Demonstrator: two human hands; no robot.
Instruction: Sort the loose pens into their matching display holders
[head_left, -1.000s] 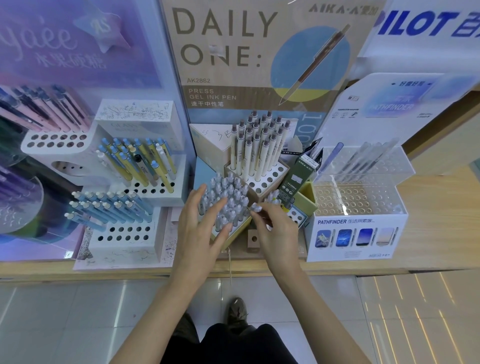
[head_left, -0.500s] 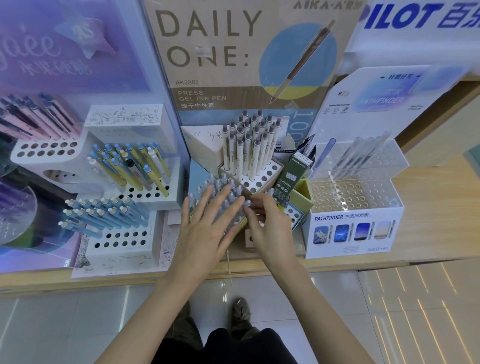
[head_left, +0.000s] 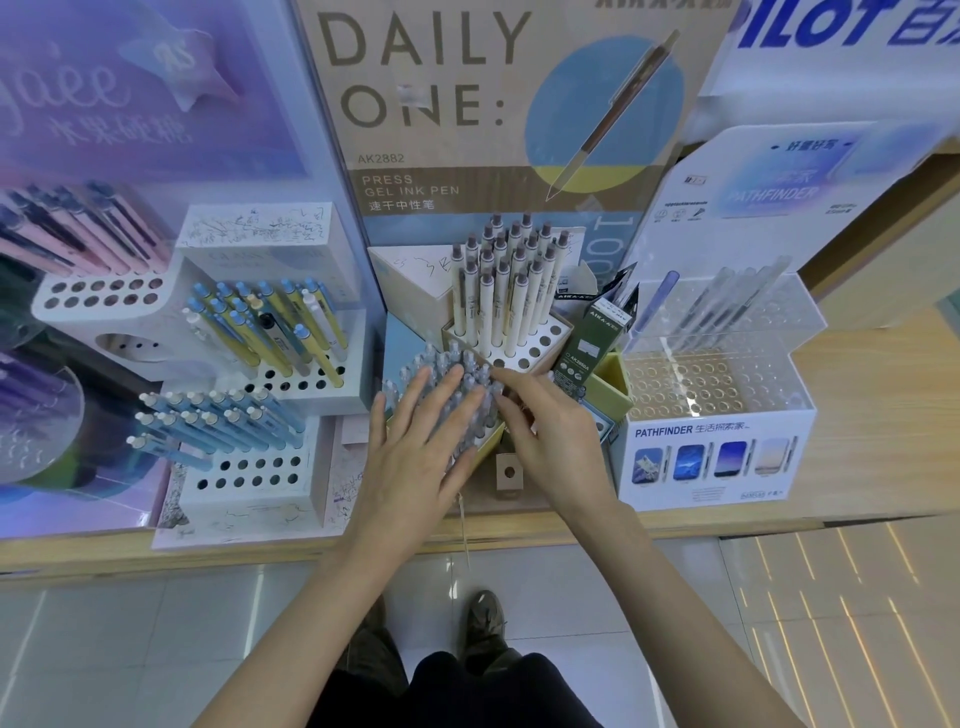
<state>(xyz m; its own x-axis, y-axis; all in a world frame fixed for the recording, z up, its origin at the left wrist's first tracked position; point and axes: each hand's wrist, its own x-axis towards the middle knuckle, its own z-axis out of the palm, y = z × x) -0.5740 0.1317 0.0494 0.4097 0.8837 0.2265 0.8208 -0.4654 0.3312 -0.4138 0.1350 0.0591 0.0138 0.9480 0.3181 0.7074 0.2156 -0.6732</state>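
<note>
At a wooden shop counter (head_left: 878, 395) crowded with pen displays, I see my left hand (head_left: 415, 447) lying flat, fingers straight, on the grey-blue pens (head_left: 441, 361) packed just in front of the cream pens (head_left: 498, 291). My right hand (head_left: 556, 436) touches the cluster's right edge; whether it grips anything, I cannot tell.

Near the middle of the counter's (head_left: 857, 467) front edge stood a low cluster of pens (head_left: 470, 365); the left hand (head_left: 415, 457) lay on it, the right hand (head_left: 561, 441) touching its right side; just behind stood a taller pen holder (head_left: 530, 343); a boxed pack (head_left: 589, 338) leaned right of that; the Pathfinder stand (head_left: 711, 452) sat further right; a stepped holder (head_left: 249, 478) stood left; a poster (head_left: 467, 104) rose along the back.
</note>
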